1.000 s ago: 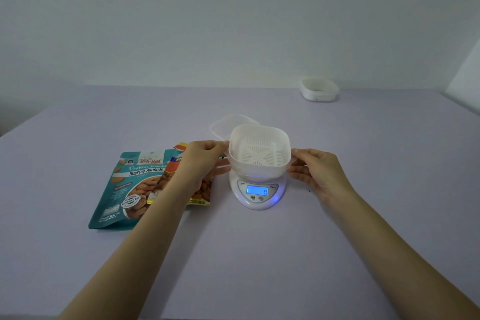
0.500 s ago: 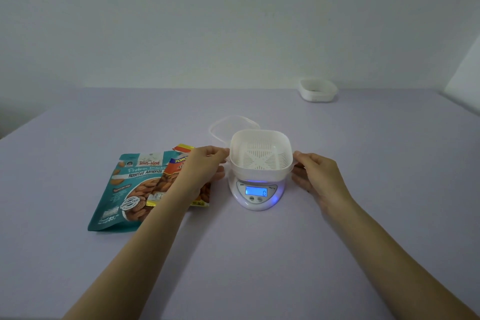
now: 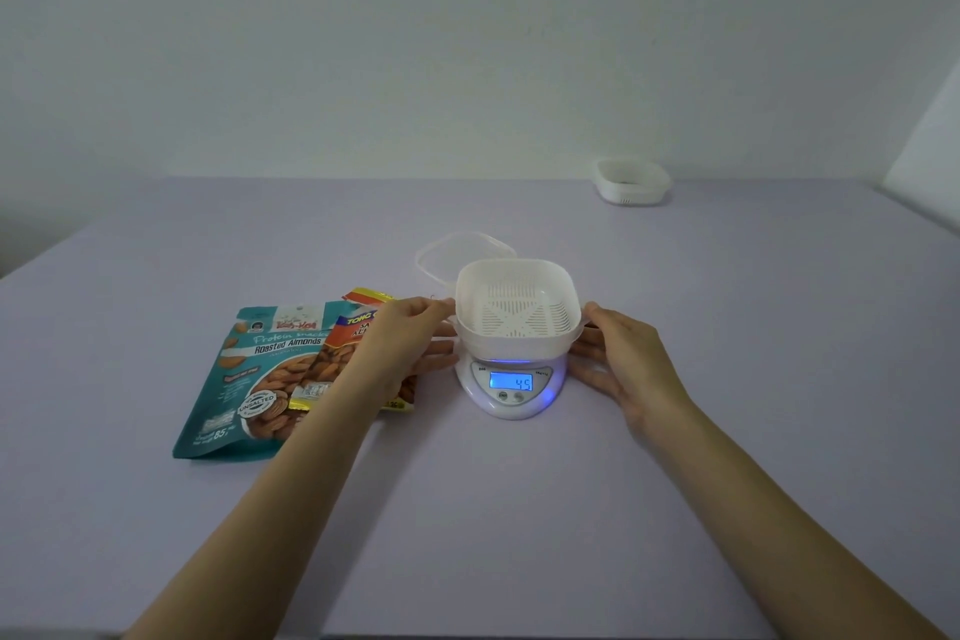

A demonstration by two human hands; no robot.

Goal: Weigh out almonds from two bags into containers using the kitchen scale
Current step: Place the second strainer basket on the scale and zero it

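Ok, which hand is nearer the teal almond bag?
Left. The left hand is just right of the teal almond bag, over the orange bag; the right hand is beyond the scale, on the far side of the white container.

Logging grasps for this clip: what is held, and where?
White container on the scale: left hand pinches its left rim, right hand its right rim.
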